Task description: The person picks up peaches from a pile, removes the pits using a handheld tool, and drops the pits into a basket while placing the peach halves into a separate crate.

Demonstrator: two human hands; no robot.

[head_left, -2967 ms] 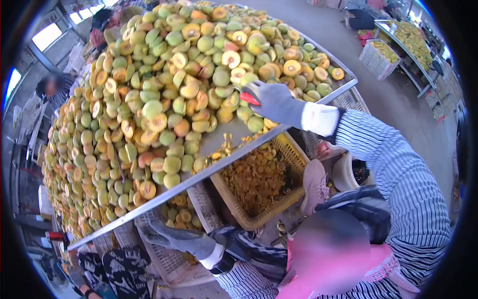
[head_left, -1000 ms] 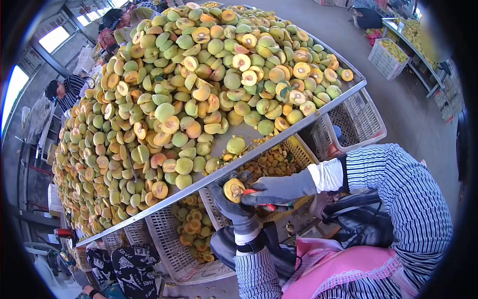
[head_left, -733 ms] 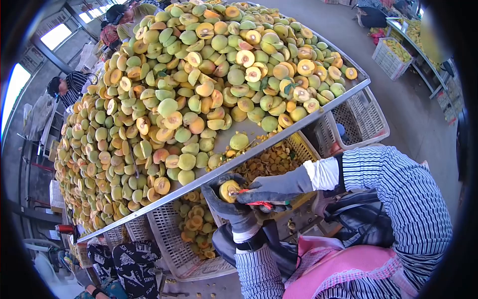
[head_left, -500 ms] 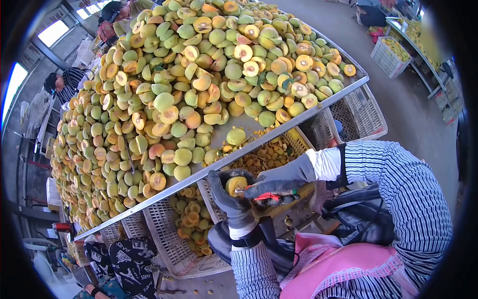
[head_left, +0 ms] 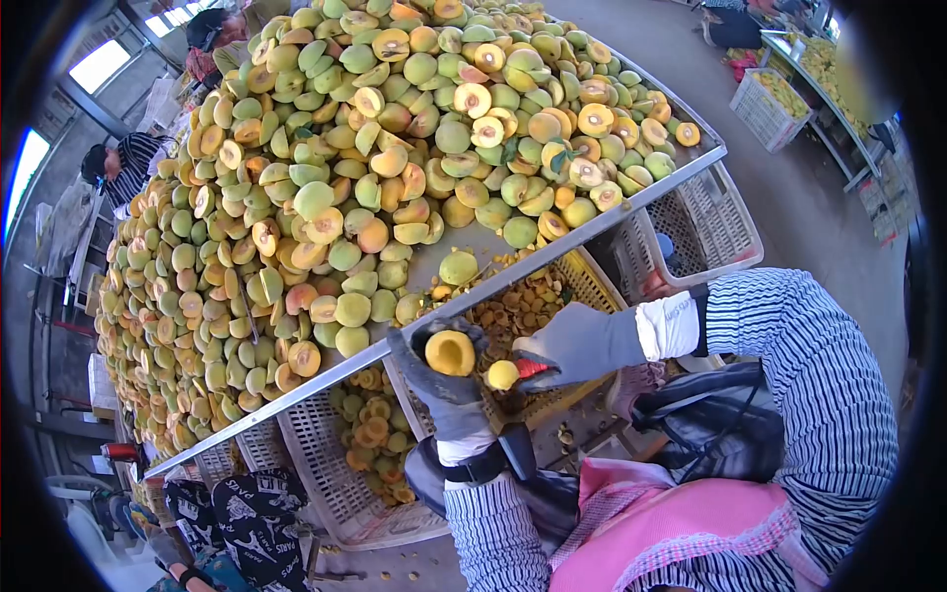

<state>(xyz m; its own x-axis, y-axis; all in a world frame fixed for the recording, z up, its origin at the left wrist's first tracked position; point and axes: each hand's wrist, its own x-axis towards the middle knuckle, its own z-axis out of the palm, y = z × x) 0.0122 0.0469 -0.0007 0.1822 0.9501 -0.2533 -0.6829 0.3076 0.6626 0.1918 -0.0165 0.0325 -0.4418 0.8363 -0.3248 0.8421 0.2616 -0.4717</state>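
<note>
My left hand [head_left: 441, 385], in a dark grey glove, is wrapped round a yellow fruit half [head_left: 450, 352] with a round hollow facing up. To its right my right hand [head_left: 572, 347], also gloved, grips a red-handled tool [head_left: 531, 368]. A small round yellow piece [head_left: 502, 375] sits at the tool's tip, apart from the fruit half. Both hands are just below the metal edge [head_left: 473, 301] of a table heaped with green and orange fruit halves [head_left: 326, 197].
Under the table edge stand a yellow crate [head_left: 592, 276] over scraps, a white crate [head_left: 326, 464] with fruit halves and another crate [head_left: 725, 222]. Co-workers sit at the upper left and lower left. A further crate [head_left: 769, 109] stands at the upper right.
My right hand has drawn away to the right from the fruit half. The round piece is now out at the tool's tip, and the fruit's hollow shows.
</note>
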